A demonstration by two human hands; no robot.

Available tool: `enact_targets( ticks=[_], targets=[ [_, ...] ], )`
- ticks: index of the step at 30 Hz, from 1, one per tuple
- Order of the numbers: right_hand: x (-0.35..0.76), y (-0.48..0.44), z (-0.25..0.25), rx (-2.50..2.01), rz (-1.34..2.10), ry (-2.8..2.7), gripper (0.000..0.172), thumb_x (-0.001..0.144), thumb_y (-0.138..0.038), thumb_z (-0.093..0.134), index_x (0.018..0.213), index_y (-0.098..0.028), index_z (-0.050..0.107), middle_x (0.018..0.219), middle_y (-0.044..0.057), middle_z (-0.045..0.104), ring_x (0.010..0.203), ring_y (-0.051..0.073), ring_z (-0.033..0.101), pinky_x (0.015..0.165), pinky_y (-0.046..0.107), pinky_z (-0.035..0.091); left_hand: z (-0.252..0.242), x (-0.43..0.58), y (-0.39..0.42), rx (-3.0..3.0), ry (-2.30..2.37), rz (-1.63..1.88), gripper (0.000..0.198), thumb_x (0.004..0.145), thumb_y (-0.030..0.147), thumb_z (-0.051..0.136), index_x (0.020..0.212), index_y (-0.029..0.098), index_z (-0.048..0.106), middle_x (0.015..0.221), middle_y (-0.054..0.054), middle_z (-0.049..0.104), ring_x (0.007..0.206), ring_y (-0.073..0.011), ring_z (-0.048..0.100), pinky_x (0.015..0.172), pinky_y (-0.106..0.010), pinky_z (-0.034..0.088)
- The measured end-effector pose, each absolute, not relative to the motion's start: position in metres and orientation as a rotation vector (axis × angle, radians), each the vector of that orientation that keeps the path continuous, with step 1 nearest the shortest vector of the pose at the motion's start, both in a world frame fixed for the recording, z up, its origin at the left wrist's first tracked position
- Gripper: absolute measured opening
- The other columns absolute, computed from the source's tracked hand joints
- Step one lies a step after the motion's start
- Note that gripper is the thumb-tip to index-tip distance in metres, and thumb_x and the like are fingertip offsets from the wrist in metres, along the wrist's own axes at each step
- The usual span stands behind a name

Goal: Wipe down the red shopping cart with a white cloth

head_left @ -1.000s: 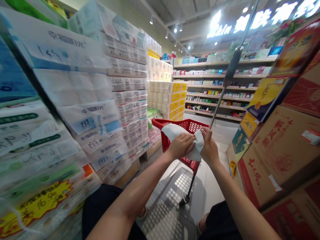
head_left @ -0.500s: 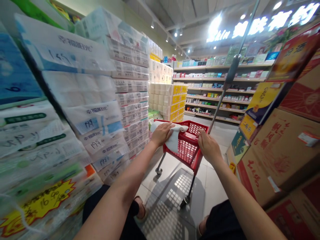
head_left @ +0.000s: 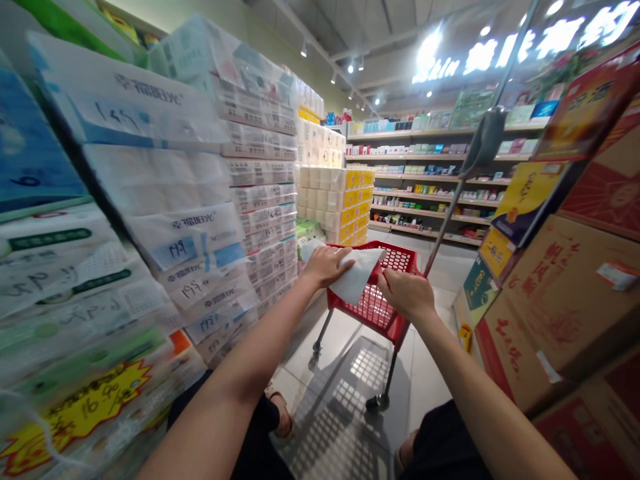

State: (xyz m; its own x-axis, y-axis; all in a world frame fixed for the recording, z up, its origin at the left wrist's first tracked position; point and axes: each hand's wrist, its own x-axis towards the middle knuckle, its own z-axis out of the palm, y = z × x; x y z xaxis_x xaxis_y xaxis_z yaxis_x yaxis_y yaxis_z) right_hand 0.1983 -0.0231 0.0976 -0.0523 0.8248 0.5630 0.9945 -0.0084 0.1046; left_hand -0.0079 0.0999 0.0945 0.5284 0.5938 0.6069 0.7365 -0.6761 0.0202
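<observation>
A small red plastic shopping cart (head_left: 413,257) with a mesh basket stands on metal legs in front of me. Draped over its near rim is a white cloth (head_left: 357,283). My left hand (head_left: 327,265) is closed over the cloth at the left end of the rim, fingers pointing right. At the cloth's right edge my right hand (head_left: 407,293) is curled into a pinch, thumb uppermost. Its fingertips are partly hidden, but the edge of the cloth runs to them. A slanting metal pole (head_left: 447,223) with a grey part rises from the cart's right side.
Tall stacks of wrapped tissue packs (head_left: 185,233) line the left side. Cardboard boxes (head_left: 565,293) are piled close on the right. Farther ahead are more paper rolls (head_left: 325,190) and stocked shelves (head_left: 425,160). My feet are on the tiled floor (head_left: 310,373) behind the cart.
My right hand has moved left and slightly down to the cloth's edge. The cloth's right part, folded before, is now spread flatter. The cart's right legs and pole have shifted a little right.
</observation>
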Motion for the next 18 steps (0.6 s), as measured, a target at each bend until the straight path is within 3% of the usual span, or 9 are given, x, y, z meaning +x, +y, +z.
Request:
enact_targets(
  ticks=[4, 7, 11, 14, 18],
  targets=[
    [0.208, -0.029, 0.097, -1.892, -0.748, -1.936, 0.042, 0.095, -0.04, 0.03, 0.082, -0.02, 0.063, 0.076, 0.007, 0.07, 0.062, 0.016, 0.062, 0.053, 0.027, 0.025, 0.109, 0.02, 0.105, -2.537, -1.454, -0.708, 0.055, 0.093, 0.06, 0.028, 0.11, 0.022, 0.064, 0.121, -0.011, 0.062, 0.11, -0.0294, 0.056, 0.099, -0.053, 0.035],
    [0.212, -0.029, 0.095, -1.883, -0.754, -1.921, 0.04, 0.095, -0.038, 0.03, 0.084, -0.02, 0.065, 0.078, 0.007, 0.071, 0.063, 0.016, 0.062, 0.052, 0.028, 0.023, 0.112, 0.05, 0.092, -2.617, -1.32, -0.673, 0.043, 0.096, 0.047, 0.031, 0.106, 0.023, 0.065, 0.127, -0.007, 0.06, 0.116, -0.0284, 0.053, 0.101, -0.056, 0.031],
    [0.221, -0.026, 0.091, -1.895, -0.787, -1.884, 0.044, 0.094, -0.037, 0.029, 0.079, -0.019, 0.066, 0.079, 0.008, 0.071, 0.064, 0.017, 0.061, 0.053, 0.029, 0.024, 0.105, 0.076, 0.065, -2.63, -0.987, -0.782, 0.036, 0.097, 0.038, 0.032, 0.111, 0.026, 0.063, 0.118, -0.003, 0.066, 0.107, -0.0218, 0.058, 0.103, -0.048, 0.033],
    [0.227, -0.024, 0.088, -1.882, -0.799, -1.88, 0.045, 0.094, -0.036, 0.031, 0.076, -0.017, 0.068, 0.081, 0.01, 0.071, 0.066, 0.018, 0.062, 0.055, 0.03, 0.024, 0.103, 0.075, 0.052, -2.647, -0.824, -0.826, 0.039, 0.098, 0.044, 0.029, 0.118, 0.029, 0.06, 0.118, -0.002, 0.065, 0.105, -0.0206, 0.059, 0.096, -0.04, 0.039],
    [0.232, -0.026, 0.086, -1.822, -0.8, -1.918, 0.046, 0.094, -0.039, 0.032, 0.074, -0.017, 0.067, 0.079, 0.009, 0.071, 0.065, 0.016, 0.06, 0.055, 0.03, 0.021, 0.114, 0.059, 0.052, -2.755, -0.818, -0.663, 0.047, 0.096, 0.057, 0.023, 0.128, 0.038, 0.053, 0.126, 0.002, 0.061, 0.11, -0.0213, 0.057, 0.095, -0.038, 0.04]
  ],
)
